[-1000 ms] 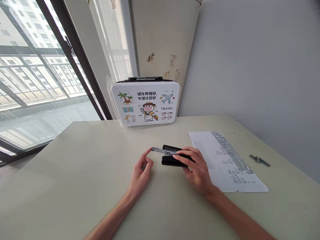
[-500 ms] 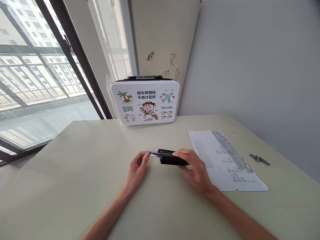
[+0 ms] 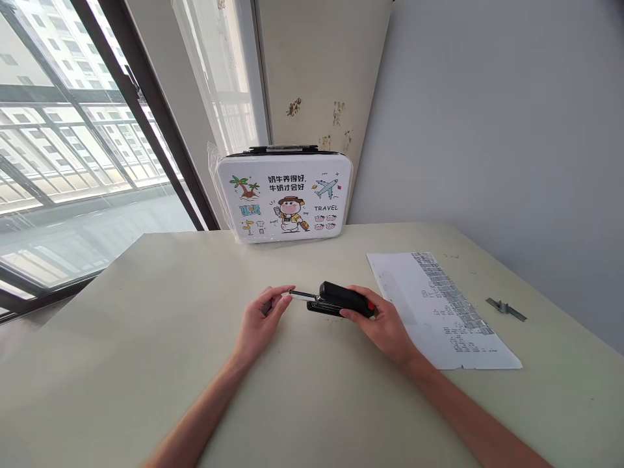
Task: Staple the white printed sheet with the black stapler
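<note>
A black stapler [image 3: 345, 296] with a red patch near its back end is in my right hand [image 3: 383, 323], the thumb below and the fingers over the rear. Its top arm is tilted up from the base, leaving a gap at the front. From that front a slim metal rail [image 3: 303, 296] sticks out to the left. My left hand [image 3: 260, 322] pinches the rail's outer end between thumb and forefinger. A small dark grey piece [image 3: 266, 307] shows within the curled left fingers; its kind is unclear.
A printed paper sheet [image 3: 404, 292] with grey block patterns lies to the right. Past it are thin grey strips [image 3: 506, 309], one across another. A white cartoon-print case [image 3: 287, 224], partly in clear plastic, stands at the table's [image 3: 121, 364] back. A wall rises on the right.
The stapler has turned in my right hand, so its top arm now faces up and its red patch shows. My left hand keeps its pinch on the rail.
</note>
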{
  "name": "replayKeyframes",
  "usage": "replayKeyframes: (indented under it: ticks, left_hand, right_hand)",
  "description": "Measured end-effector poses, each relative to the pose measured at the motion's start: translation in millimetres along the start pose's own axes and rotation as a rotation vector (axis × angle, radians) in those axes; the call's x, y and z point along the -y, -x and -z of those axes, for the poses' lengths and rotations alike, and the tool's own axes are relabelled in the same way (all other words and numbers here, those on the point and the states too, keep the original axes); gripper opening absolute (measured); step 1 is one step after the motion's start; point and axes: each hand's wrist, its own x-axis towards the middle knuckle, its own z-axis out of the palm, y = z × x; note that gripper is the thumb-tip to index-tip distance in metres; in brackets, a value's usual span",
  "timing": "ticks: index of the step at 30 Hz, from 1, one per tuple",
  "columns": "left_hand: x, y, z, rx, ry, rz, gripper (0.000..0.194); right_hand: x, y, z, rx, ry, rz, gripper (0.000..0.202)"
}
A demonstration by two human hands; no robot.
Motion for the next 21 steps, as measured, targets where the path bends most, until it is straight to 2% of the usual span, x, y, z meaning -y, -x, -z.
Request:
replayKeyframes:
  ticks: [5,10,15,21]
  left_hand:
    - [7.4,-2.0,-0.8,-0.033,-0.012,-0.04,0.042]
    - [6.2,8.5,-16.0,-0.078,-0.056,-0.045,0.043]
    - [5.8,17.3,-28.2,-0.005,-0.116,-0.081,0.045]
    - [7.2,20.1,-31.2,0.082,-0.24,-0.089,0.051]
  right_hand:
    - [-2.1,-1.1,0.6,0.049,-0.076,-0.072,0.046]
    - [-5.0,2.8,-7.3,0.0,-0.068,-0.048,0.045]
    - [-2.1,6.6,-14.7,-0.037,-0.038,-0.02,0.039]
    - [3.0,9.2,-22.4,-0.065,-0.003,0.046,0.035]
